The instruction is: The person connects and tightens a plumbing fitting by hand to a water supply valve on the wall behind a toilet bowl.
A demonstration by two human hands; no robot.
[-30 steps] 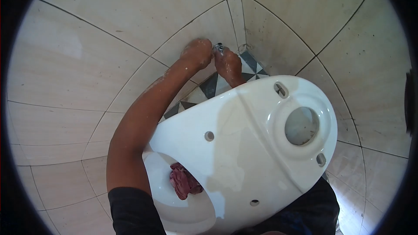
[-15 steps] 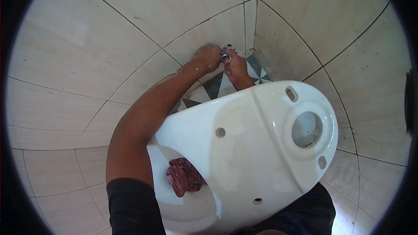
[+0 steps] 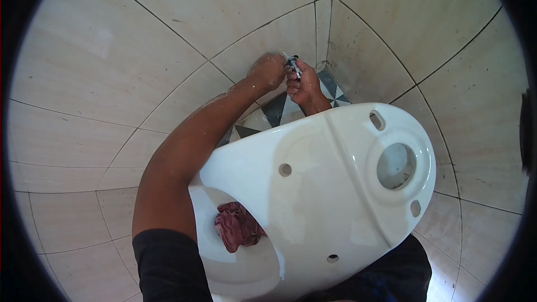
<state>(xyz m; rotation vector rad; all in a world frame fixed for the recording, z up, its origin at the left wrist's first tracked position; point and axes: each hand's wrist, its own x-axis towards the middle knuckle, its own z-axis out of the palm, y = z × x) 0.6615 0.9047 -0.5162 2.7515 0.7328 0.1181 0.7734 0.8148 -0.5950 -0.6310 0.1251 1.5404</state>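
Observation:
Near the wall corner, a small chrome fitting (image 3: 293, 64) sits at the lower wall between my hands. My right hand (image 3: 304, 85) is closed around its lower part, fingers curled. Against its left side is my left hand (image 3: 268, 71), closed, with its fingertips hidden behind the hand, so what they grip cannot be made out. A white ceramic toilet (image 3: 313, 190) lies between my body and the wall, and my right forearm passes behind its far edge. A crumpled dark red cloth (image 3: 238, 226) rests in the toilet's bowl opening.
Beige tiled walls (image 3: 140, 39) meet in a corner just beyond my hands. Patterned grey and white floor tiles (image 3: 274, 111) show between the toilet and the wall. A dark object (image 3: 526, 134) stands at the far right edge.
My right hand has shifted slightly right and turned, and more of the chrome fitting shows beside its fingers. My left hand has barely moved.

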